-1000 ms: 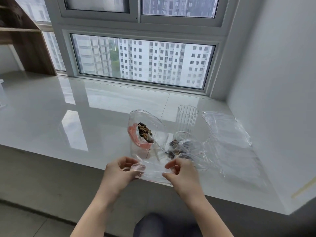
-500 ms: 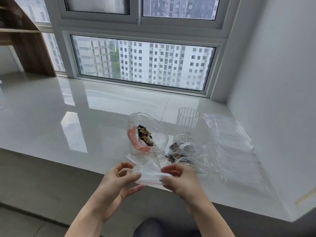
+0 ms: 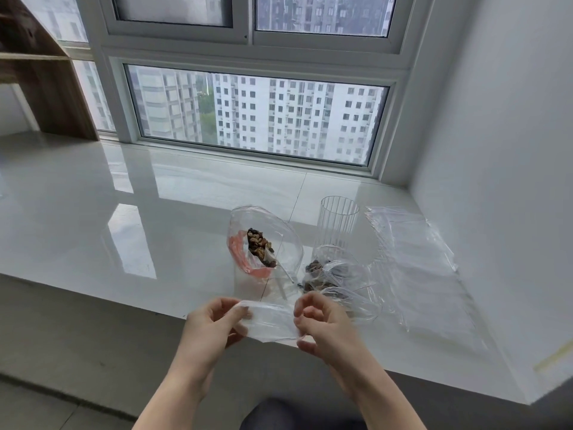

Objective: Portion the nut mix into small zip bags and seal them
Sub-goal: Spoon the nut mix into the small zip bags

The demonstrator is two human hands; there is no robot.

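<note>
Both hands, left (image 3: 214, 324) and right (image 3: 325, 327), pinch a small, crinkly clear plastic zip bag (image 3: 273, 321) over the glossy white counter (image 3: 124, 228) edge; brown nut mix (image 3: 259, 245) sits just behind in an open bag.

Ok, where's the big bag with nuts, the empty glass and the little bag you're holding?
big nut bag (image 3: 280, 243): head view, clear upper wall.
glass (image 3: 336, 225): head view, ribbed side.
small zip bag (image 3: 269, 321): head view, middle, between hands.

glass (image 3: 337, 225) behind bags (image 3: 336, 276), sill (image 3: 124, 231)
</note>
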